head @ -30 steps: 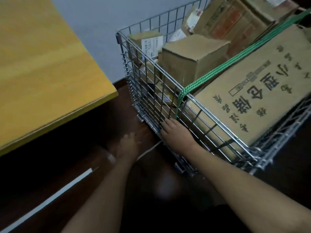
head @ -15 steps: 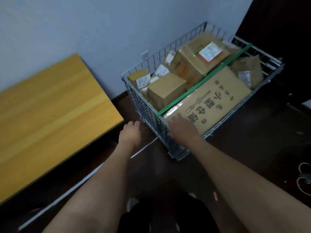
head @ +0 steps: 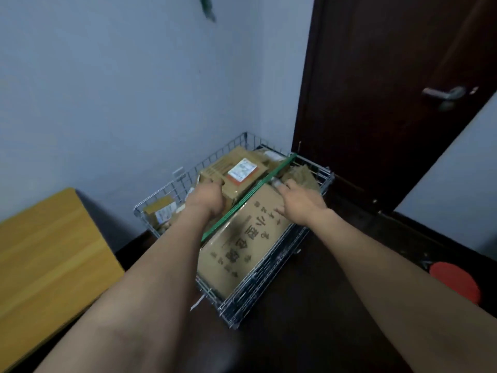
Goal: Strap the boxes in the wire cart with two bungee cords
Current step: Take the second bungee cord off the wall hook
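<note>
bungee cord (head: 234, 212), green, runs taut and diagonal across the boxes in the wire cart (head: 252, 289), from its near-left rim to the far-right rim. the cart stands on the dark floor in the wall corner, beside a dark door (head: 376, 103). left hand (head: 207, 199) lies on the near corner of the labelled box (head: 239, 170); its fingers are hidden, so i cannot tell if it grips. right hand (head: 301, 203) is released, fingers spread over the far end of the large printed box (head: 242, 246). a yellow table (head: 53, 251) sits at left.
</note>
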